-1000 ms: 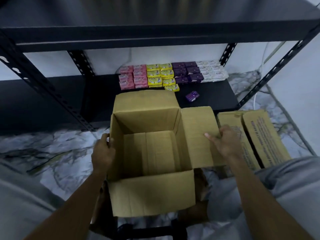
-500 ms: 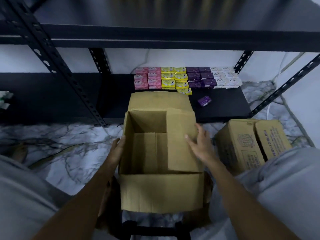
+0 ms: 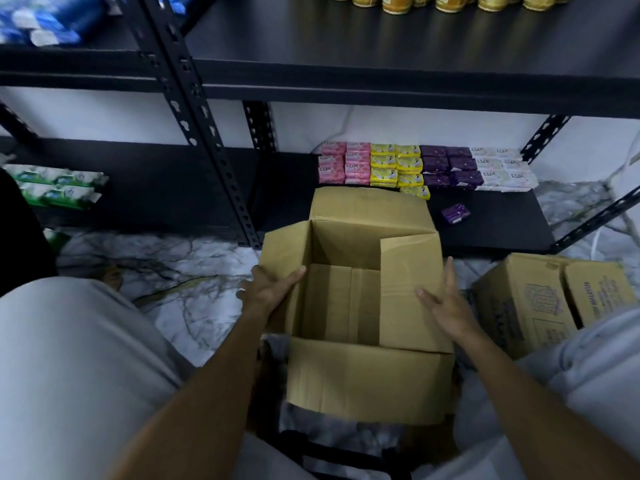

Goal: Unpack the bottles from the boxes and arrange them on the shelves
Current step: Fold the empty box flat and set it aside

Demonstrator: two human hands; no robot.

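The open box (image 3: 367, 375) sits at the centre of the view between the person's knees, and its inside shows bare cardboard with no bottles to be seen. The left hand (image 3: 268, 289) grips the box's left flap at nine o'clock, thumb hooked over the edge. The right hand (image 3: 446, 303) lies flat, fingers straight, against the right flap (image 3: 408, 285) at three o'clock, which leans in over the opening. The hands are apart, one on each side. At twelve o'clock, golden bottles (image 3: 450, 1), only their bases in view, stand on the upper shelf (image 3: 346, 46), so this box looks finished. A second box (image 3: 540, 306), flaps down, waits at three o'clock on the marble floor (image 3: 173, 271); judging by that, it remains to be unpacked. Soap packs (image 3: 415, 168) line the lower shelf (image 3: 502, 223) at one o'clock, just beyond the open box
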